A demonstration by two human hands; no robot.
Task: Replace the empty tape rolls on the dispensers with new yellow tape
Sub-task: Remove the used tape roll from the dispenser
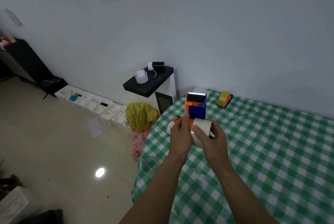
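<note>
Dispenser (196, 109) | left hand (180, 134) curled round its lower end | right hand (213, 137) grips pale tape roll (202, 124)

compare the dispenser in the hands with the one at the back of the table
The held dispenser is up off the table, gripped by the left hand; the far dispenser lies on the table, untouched. The held dispenser has a pale roll at its base, gripped by the right hand; the far dispenser carries a yellow roll. Both look orange and blue.
</note>
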